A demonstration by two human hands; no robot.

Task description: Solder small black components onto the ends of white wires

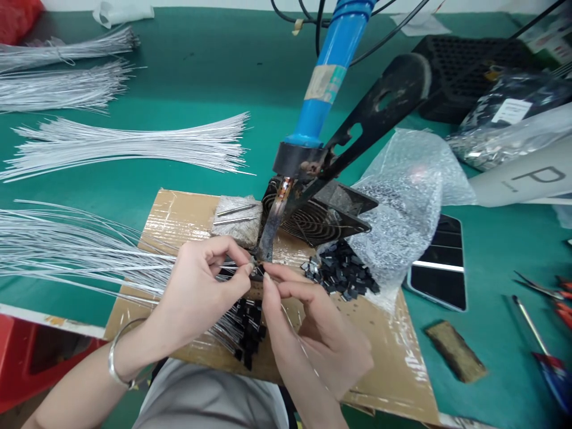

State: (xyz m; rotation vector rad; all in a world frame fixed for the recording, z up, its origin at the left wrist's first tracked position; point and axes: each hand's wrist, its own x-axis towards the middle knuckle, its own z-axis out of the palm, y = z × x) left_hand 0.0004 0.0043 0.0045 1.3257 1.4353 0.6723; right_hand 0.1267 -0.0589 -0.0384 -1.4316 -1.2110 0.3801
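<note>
A soldering iron [328, 77] with a blue handle is held in a black stand, its tip [268, 238] angled down to the work spot. Just left of that tip, my left hand [212, 286] is closed in a pinch on a thin grey wire; the wire's end is mostly hidden by my fingers. My right hand [313, 328] pinches a strand of solder wire [306, 351], which runs back across the palm. Both sets of fingertips nearly meet beneath the tip. Below them lie wires ending in black pieces [250, 328].
Loose wires [89, 244] spread leftward from a cardboard sheet [393, 357], with a tied-looking bundle [134, 143] behind. A fan [313, 217], small black pieces [344, 268] and bubble wrap [397, 196] sit right of the iron. Farther right are a phone [438, 262] and pliers [543, 289].
</note>
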